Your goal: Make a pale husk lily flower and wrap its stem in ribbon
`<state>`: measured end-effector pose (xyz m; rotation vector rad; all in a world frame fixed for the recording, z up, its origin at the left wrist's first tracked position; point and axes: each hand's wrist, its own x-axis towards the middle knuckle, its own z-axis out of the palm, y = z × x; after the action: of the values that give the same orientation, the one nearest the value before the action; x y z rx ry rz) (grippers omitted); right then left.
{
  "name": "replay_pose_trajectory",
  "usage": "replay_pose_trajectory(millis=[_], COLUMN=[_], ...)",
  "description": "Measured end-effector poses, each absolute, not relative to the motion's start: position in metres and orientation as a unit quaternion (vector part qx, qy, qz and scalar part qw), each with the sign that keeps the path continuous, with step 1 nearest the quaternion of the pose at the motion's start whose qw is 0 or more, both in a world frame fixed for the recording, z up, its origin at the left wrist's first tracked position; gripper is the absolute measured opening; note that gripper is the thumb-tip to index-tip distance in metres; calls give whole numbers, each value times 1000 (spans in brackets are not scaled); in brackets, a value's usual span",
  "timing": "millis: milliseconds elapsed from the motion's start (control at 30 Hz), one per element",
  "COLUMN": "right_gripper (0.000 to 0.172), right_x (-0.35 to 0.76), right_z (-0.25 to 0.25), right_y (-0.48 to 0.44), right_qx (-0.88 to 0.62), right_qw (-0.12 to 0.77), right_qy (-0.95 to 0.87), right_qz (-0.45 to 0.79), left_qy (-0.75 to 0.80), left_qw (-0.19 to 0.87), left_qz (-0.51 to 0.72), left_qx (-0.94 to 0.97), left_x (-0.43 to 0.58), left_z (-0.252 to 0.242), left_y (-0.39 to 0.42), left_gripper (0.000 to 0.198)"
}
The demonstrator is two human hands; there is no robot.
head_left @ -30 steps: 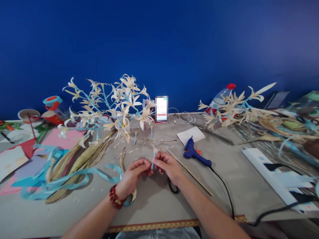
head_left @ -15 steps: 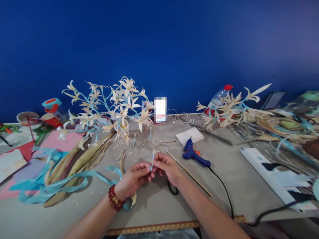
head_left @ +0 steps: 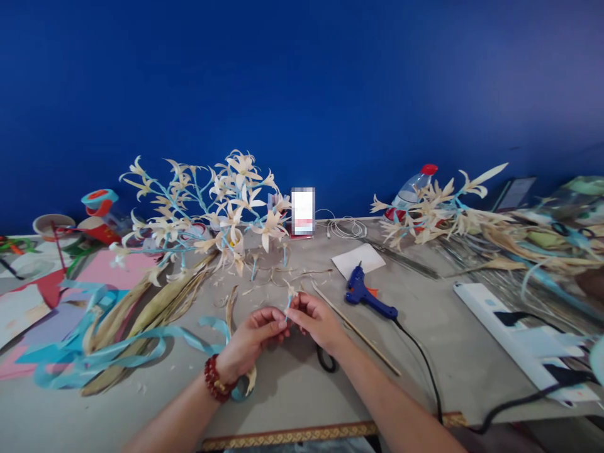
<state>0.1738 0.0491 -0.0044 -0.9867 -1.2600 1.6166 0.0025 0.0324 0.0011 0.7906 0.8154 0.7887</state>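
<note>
Between my two hands stands a short flower stem (head_left: 289, 303), wrapped in light blue with a pale, wispy top. My left hand (head_left: 263, 327) pinches its lower end between thumb and fingers. On the other side my right hand (head_left: 315, 319) closes on the same stem a little higher. Light blue ribbon (head_left: 189, 332) trails over the table to the left of my left wrist. Partly under my right hand lies a black loop (head_left: 326, 360), like a scissors handle. A thin wooden stick (head_left: 358, 330) lies just right of that hand.
A blue glue gun (head_left: 368, 294) with a black cord lies to the right, near a white power strip (head_left: 500, 333). Pale flowers on blue stems (head_left: 245, 195) spread at the back left. Dried husks (head_left: 165, 302) lie left. A capped bottle (head_left: 415, 189) stands at the back right.
My right-hand fingers have shifted slightly on the stem, the thumb now lower and closer to my left fingertips. The stem remains held. The view has tilted a little.
</note>
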Motion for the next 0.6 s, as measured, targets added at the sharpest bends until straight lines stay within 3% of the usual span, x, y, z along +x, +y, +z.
replay_pose_trajectory(millis=[400, 600], right_gripper=[33, 29], right_x=[173, 175], right_z=[0, -4], right_y=[48, 49], right_qx=[-393, -396], right_qw=[416, 437], right_qy=[-518, -538], right_qz=[636, 602], left_qy=[384, 408], left_qw=[764, 710], left_qz=[364, 391], left_qx=[370, 421], left_x=[2, 5], left_z=[3, 1], left_y=[33, 33], left_gripper=[21, 19])
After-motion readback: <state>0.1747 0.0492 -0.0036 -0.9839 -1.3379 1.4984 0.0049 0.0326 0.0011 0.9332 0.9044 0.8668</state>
